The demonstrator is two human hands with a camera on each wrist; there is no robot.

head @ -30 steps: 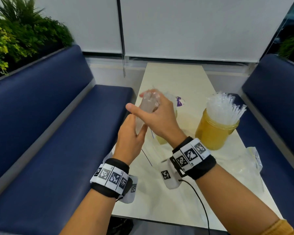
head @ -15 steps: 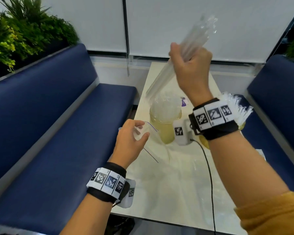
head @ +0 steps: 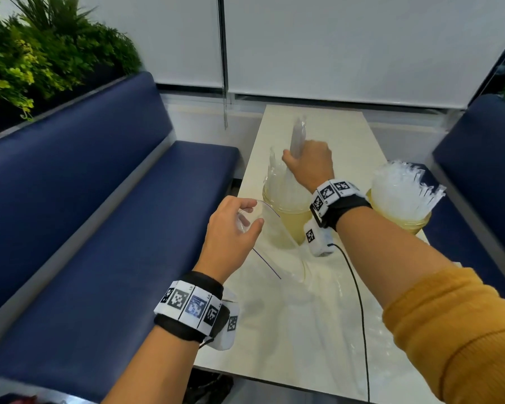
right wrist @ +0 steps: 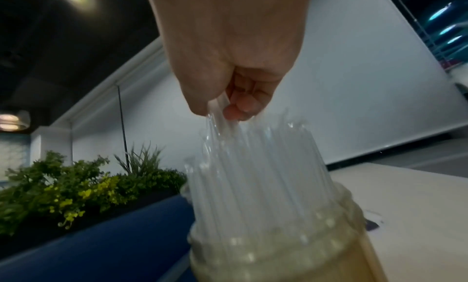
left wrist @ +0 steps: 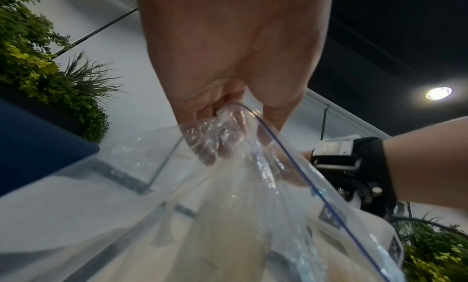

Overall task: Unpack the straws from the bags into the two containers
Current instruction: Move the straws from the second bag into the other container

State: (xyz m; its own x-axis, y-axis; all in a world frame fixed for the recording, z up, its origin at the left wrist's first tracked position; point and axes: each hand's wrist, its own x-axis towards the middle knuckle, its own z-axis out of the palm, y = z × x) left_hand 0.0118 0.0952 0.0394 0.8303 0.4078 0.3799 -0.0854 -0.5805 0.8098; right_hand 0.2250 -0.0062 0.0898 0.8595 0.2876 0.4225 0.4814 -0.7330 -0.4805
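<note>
Over the left yellow container, right hand clenched round a bundle of clear straws. Bundle near upright, top ends above the fist, lower ends down among the straws already standing in that container. From the right wrist view: fingers curled, straws fanning out below them into the container mouth.

Near the table's left edge, left hand raised, pinching the bunched mouth of a clear plastic bag with a thin blue seal line. Bag hanging slack from the fingers, lower part draped on the table. Left wrist view: bag crumpled between fingertips and thumb of left hand; cannot tell whether any straws remain inside.

To the right, second yellow container packed with straws, tops splayed outward, just beside the right forearm. More clear plastic lying flat on the near part of the table, extent unclear. Blue benches on both sides, green plants behind the left one.
</note>
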